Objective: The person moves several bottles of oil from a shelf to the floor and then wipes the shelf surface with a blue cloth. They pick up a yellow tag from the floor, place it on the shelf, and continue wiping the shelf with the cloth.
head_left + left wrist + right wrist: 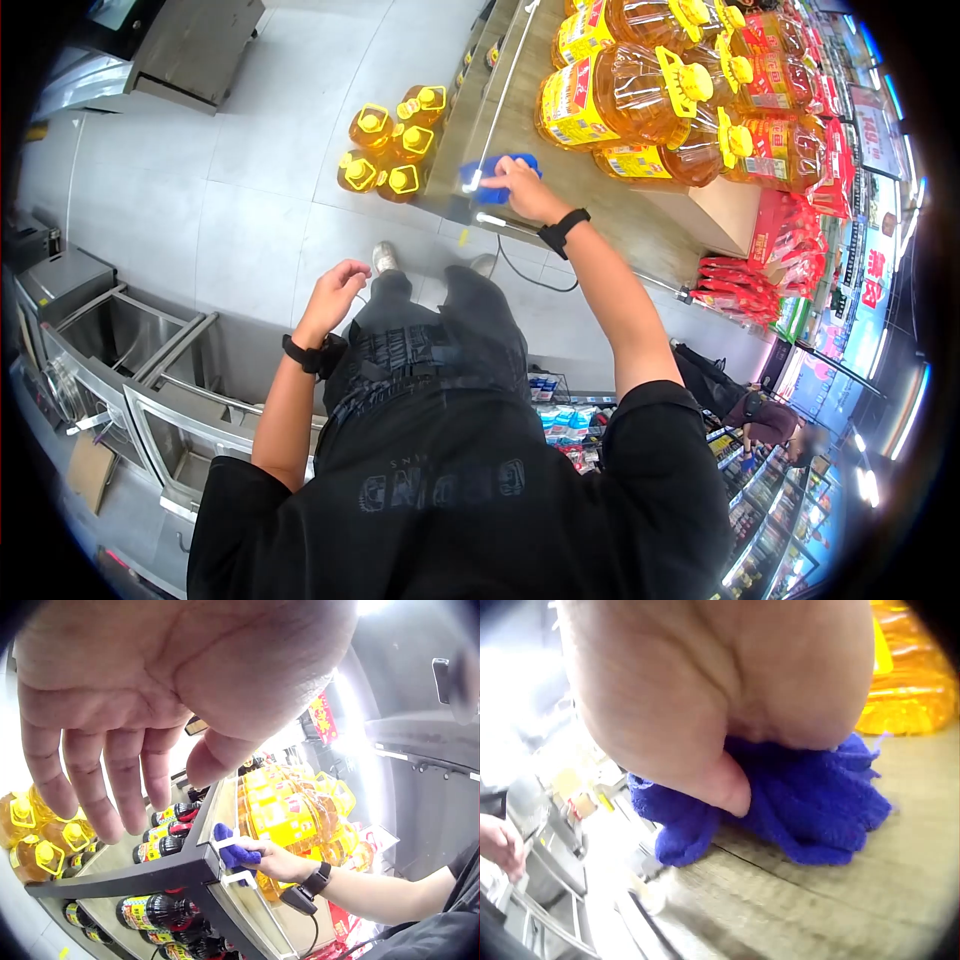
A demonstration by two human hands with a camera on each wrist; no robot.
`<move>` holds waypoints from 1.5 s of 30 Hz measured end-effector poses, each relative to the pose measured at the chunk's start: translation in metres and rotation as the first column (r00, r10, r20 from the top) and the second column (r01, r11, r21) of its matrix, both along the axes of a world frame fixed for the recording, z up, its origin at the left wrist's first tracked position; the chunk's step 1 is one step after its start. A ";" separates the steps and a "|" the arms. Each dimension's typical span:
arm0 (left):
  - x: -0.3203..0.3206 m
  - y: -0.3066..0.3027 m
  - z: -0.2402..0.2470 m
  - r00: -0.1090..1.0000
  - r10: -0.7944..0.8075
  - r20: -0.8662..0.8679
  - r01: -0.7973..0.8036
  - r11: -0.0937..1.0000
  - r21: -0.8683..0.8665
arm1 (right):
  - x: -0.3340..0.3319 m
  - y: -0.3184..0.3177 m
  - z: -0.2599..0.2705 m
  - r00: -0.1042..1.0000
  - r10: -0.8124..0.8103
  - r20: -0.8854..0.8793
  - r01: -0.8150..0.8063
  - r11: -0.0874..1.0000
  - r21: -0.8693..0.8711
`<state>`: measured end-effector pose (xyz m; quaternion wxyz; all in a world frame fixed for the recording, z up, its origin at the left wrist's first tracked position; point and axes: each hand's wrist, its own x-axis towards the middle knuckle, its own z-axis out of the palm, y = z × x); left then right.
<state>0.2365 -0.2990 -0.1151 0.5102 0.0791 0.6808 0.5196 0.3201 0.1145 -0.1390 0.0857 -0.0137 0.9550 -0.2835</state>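
My right hand (530, 192) grips a bunched blue cloth (810, 806) on the wood-look top of a display shelf (600, 215), right at its corner. In the right wrist view the thumb presses into the cloth's folds, while the other fingers are hidden behind the palm. A white edge strip (247, 879) runs around the shelf corner beside the cloth. Off to the left, my left hand (335, 295) hangs in the air with relaxed fingers and holds nothing. Large yellow-capped oil bottles (625, 95) stand on the shelf top beyond the cloth.
Several more oil bottles (392, 150) stand on the floor by the shelf. Dark sauce bottles (157, 911) fill the lower shelves. A black cable (535, 280) hangs below the shelf edge. Metal racks (190, 400) stand on the left, and another person (770, 420) is at the far right.
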 end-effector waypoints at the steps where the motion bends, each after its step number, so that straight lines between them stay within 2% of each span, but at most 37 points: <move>1: 0.000 0.002 0.001 1.000 -0.008 -0.009 0.008 1.000 0.001 | 0.004 0.003 0.002 1.000 0.004 0.011 -0.003 0.999 -0.034; 2: 0.000 0.005 0.002 1.000 -0.015 -0.019 0.016 1.000 0.002 | 0.008 0.008 0.005 1.000 0.007 0.020 -0.006 0.998 -0.068; 5: -0.004 0.005 -0.002 0.999 -0.034 -0.039 0.034 0.999 0.006 | 0.029 0.023 0.016 0.987 -0.158 -0.028 0.150 0.971 -0.184; 8: -0.009 0.002 -0.013 0.999 -0.037 -0.024 0.037 0.999 -0.004 | 0.049 0.029 0.024 0.887 -0.459 0.044 0.458 0.867 -0.195; 9: -0.008 0.001 -0.015 0.999 -0.040 -0.012 0.040 0.999 -0.012 | 0.051 0.031 0.022 0.872 -0.484 0.073 0.490 0.864 -0.115; 13: -0.008 0.005 -0.014 0.999 -0.052 0.001 0.052 0.999 -0.013 | 0.038 -0.001 0.009 0.924 -0.380 -0.042 0.382 0.920 0.088; 16: -0.007 0.007 -0.011 0.999 -0.050 -0.016 0.050 0.999 0.003 | 0.018 -0.053 0.022 0.956 -0.292 0.038 0.280 0.942 0.187; 19: -0.002 0.009 -0.016 1.000 -0.024 -0.014 0.025 0.999 0.022 | 0.005 -0.097 0.036 0.961 -0.277 0.021 0.233 0.845 0.482; 22: 0.004 0.010 -0.017 1.000 0.002 -0.016 -0.002 1.000 0.030 | 0.008 -0.111 0.045 0.978 -0.201 -0.048 0.206 0.923 0.325; 26: 0.008 0.003 -0.021 1.000 -0.024 -0.002 0.024 1.000 0.017 | 0.019 -0.085 0.081 0.964 -0.267 0.008 0.267 0.963 0.046; 27: 0.007 0.002 -0.022 0.999 -0.039 0.006 0.039 0.999 0.011 | 0.020 -0.078 0.089 0.961 -0.276 -0.013 0.276 0.960 0.043; 30: 0.007 -0.001 -0.027 0.998 -0.062 0.017 0.062 0.998 -0.007 | 0.018 -0.070 0.099 0.914 -0.371 -0.166 0.398 0.900 0.179; 31: 0.009 -0.001 -0.028 0.999 -0.040 0.012 0.040 0.999 0.002 | 0.017 -0.068 0.084 0.915 -0.330 -0.231 0.388 0.875 0.288; 33: 0.011 0.002 -0.030 1.000 0.004 0.000 -0.004 1.000 0.026 | 0.012 -0.076 0.056 0.958 -0.237 -0.160 0.281 0.880 0.383; 35: 0.010 0.006 -0.027 0.998 -0.040 -0.041 0.041 0.999 0.016 | 0.010 -0.092 0.031 0.984 -0.172 -0.054 0.177 0.869 0.461; 36: 0.009 0.009 -0.024 0.996 -0.061 -0.060 0.061 0.998 0.010 | 0.010 -0.093 0.031 0.972 -0.213 -0.102 0.236 0.879 0.414; 37: 0.010 0.015 -0.018 0.982 -0.087 -0.170 0.088 0.996 -0.002 | 0.012 -0.094 0.032 0.956 -0.254 -0.145 0.290 0.885 0.363; 39: 0.015 0.041 -0.005 0.916 -0.137 -0.378 0.135 0.990 -0.033 | 0.020 -0.085 0.040 0.931 -0.322 -0.172 0.359 0.895 0.266; 40: 0.018 0.057 -0.007 0.825 -0.183 -0.534 0.193 0.980 -0.038 | 0.028 -0.077 0.046 0.909 -0.369 -0.194 0.409 0.878 0.247; 42: 0.022 0.098 -0.009 0.593 -0.211 -0.777 0.256 0.964 -0.067 | 0.043 -0.063 0.056 0.860 -0.450 -0.240 0.497 0.844 0.200; 44: 0.024 0.141 -0.012 0.354 -0.159 -0.922 0.270 0.961 -0.062 | 0.062 -0.051 0.067 0.812 -0.547 -0.202 0.577 0.805 0.139; 45: 0.026 0.156 -0.015 0.235 -0.120 -0.965 0.275 0.960 -0.052 | 0.072 -0.046 0.074 0.812 -0.545 -0.208 0.575 0.806 0.136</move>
